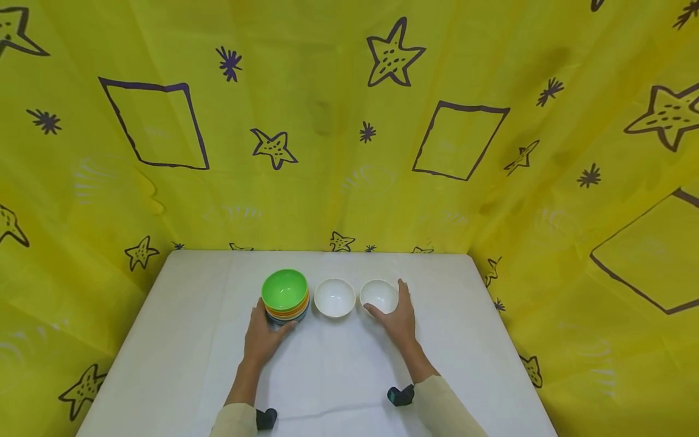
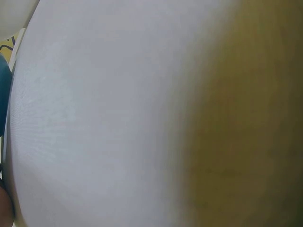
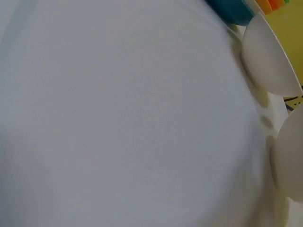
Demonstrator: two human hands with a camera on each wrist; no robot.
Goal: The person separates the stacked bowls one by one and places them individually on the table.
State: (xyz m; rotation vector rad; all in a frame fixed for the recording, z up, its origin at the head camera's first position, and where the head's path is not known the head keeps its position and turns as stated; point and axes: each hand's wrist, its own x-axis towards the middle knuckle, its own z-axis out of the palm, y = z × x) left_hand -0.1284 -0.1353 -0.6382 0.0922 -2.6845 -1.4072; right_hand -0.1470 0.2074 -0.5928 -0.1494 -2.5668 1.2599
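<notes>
In the head view, a stack of bowls stands left of centre, with a green bowl on top, orange-yellow rims below it and a blue bowl at the bottom. My left hand holds the stack, fingers along its left side and thumb across the front. To the right stands a white bowl, apart from both hands. My right hand grips a second white bowl, thumb at its front rim and fingers at its right side. The right wrist view shows both white bowls from the side, upright on the table.
The bowls stand on a white-covered table. A yellow curtain with drawn stars and frames encloses its back and sides. Dark wrist devices sit at both sleeves. Blurred yellow curtain fills the right of the left wrist view.
</notes>
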